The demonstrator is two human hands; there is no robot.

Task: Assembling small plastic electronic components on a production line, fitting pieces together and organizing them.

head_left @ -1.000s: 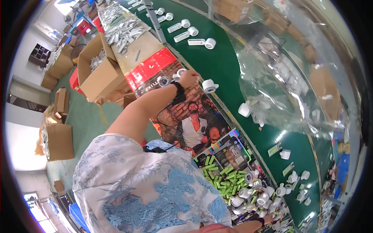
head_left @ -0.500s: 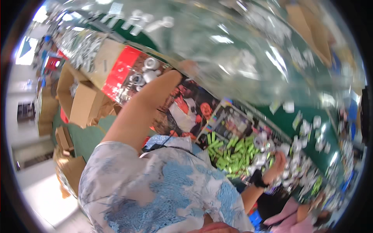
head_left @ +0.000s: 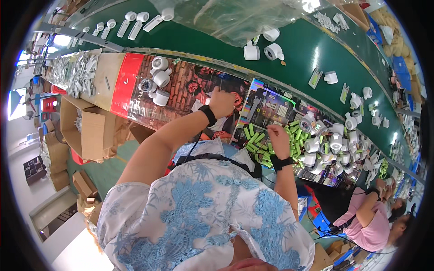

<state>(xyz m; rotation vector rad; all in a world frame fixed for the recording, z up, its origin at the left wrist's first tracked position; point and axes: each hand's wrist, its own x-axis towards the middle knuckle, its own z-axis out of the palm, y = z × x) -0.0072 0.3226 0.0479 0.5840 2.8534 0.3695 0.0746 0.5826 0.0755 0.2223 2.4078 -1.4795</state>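
My left hand [head_left: 221, 103] is over a board printed with people and a brick wall [head_left: 181, 92]. Its fingers are curled together, and whatever is in them is hidden. To the right, my right hand [head_left: 279, 139] is at the far edge of a pile of lime-green battery-like sticks [head_left: 256, 141]. Its fingers are drawn into a pinch; I cannot make out anything between them. Several white round-headed parts, like small fan heads [head_left: 160, 79], stand on the board to the left of my left hand. A larger heap of similar white parts [head_left: 335, 142] lies right of the green sticks.
A green conveyor belt [head_left: 208, 40] runs beyond the bench, carrying spaced white parts. Clear plastic sheeting [head_left: 217, 20] hangs over its far side. Bagged pieces [head_left: 83, 72] and an open cardboard box [head_left: 92, 131] are left. A co-worker in pink [head_left: 373, 221] sits right.
The plastic sheeting, which covered much of the belt, has drawn away toward the top. My left hand has come nearer and slightly right. My right hand has moved left from the white parts.
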